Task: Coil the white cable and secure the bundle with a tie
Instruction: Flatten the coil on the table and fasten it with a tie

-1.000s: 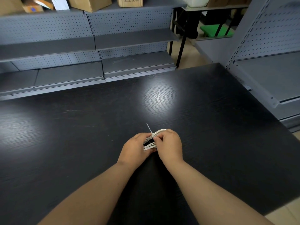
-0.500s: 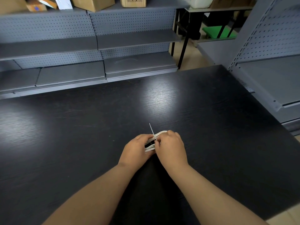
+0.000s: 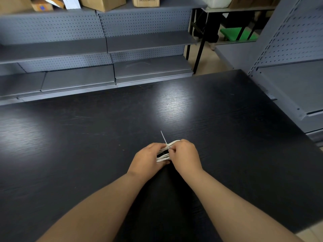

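The white cable is wound into a small flat bundle of several loops, held just above the black table between both hands. My left hand grips the bundle's left end, fingers curled around the loops. My right hand covers the right end and pinches at the middle, where a thin white tie crosses the loops. The tie's free tail sticks up and away from me. Much of the bundle is hidden behind my fingers.
Grey perforated metal shelving runs along the table's far edge, with cardboard boxes on top. Another grey shelf unit stands at the right. A dark-legged stand and a green item sit beyond the far right corner.
Both hands have stayed at the same spot on the bundle with small finger shifts around the tie. The camera has drifted slightly.
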Motion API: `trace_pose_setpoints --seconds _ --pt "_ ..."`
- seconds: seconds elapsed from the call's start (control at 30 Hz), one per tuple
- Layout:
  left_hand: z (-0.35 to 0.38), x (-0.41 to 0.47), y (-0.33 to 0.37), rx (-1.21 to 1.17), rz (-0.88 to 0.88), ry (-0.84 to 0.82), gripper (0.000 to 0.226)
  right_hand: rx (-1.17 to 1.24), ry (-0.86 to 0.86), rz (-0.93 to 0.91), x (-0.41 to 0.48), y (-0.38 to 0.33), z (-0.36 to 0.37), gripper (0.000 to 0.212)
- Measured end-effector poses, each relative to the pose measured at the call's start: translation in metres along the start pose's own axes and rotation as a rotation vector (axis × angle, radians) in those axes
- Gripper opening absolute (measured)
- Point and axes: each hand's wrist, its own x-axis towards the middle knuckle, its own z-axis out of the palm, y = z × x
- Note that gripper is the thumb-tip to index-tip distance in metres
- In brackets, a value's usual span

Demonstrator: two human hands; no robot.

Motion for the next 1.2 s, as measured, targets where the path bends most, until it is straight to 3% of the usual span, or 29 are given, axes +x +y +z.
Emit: trace_pose_setpoints --seconds 0.23,0.43,0.9,1.0,1.2 --pt "0.003 0.000 -0.002 0.026 0.019 -0.007 0.055 0.068 -0.066 -0.010 0.001 0.011 -0.014 0.019" --pt "0.003 -0.001 -0.003 0.022 0.031 0.004 0.055 -0.015 -0.016 -0.057 -0.002 0.007 -0.009 0.023" --pt "0.004 -0.001 -0.005 0.027 0.033 0.007 0.052 0.086 0.014 -0.047 0.012 0.018 -0.014 0.019" --pt "0.004 0.000 -0.005 0.041 0.041 0.000 0.054 0.030 0.032 -0.117 0.024 0.017 -0.018 0.022" --pt "0.002 0.000 -0.006 0.074 0.076 -0.022 0.055 0.044 -0.134 -0.104 0.042 0.003 -0.017 0.023"
